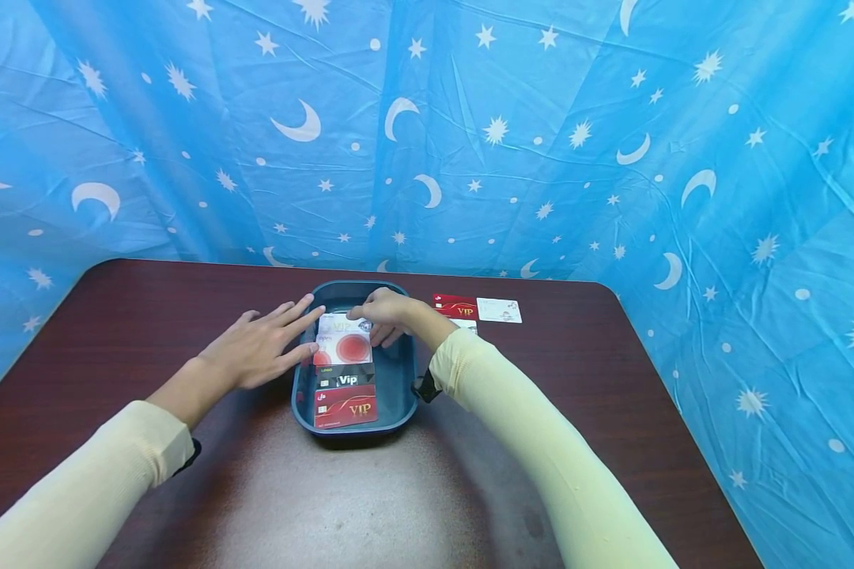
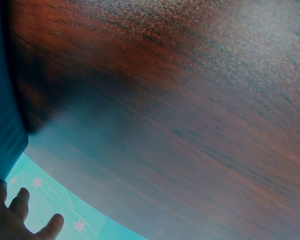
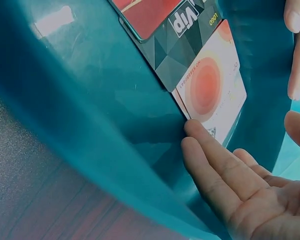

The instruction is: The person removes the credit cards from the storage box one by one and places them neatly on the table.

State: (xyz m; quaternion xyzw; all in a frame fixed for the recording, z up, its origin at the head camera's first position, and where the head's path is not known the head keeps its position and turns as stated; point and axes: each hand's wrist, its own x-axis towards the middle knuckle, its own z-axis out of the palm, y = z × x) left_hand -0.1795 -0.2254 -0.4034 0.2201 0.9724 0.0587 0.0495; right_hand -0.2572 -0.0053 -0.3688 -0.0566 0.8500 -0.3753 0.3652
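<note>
A dark blue oval tray (image 1: 396, 387) holds a column of overlapping cards along its left side. Nearest me lies a red VIP card (image 1: 341, 412), then a black Vip card (image 1: 333, 380), a white card with a red circle (image 1: 334, 348), and a pale card (image 1: 333, 324) at the far end. My left hand (image 1: 262, 348) is spread over the tray's left rim, its fingertips at the cards' left edge. Inside the tray, my right hand (image 1: 390, 314) reaches the far cards. Its straight fingers (image 3: 217, 172) touch the white card's edge, with the thumb held apart.
Behind my right wrist, a red VIP card (image 1: 455, 305) and a white card (image 1: 499, 310) lie on the dark brown table (image 1: 541, 379); another white card (image 1: 466, 324) is partly covered by my forearm. A blue star-and-moon curtain (image 1: 455, 158) hangs behind the table and along its right side.
</note>
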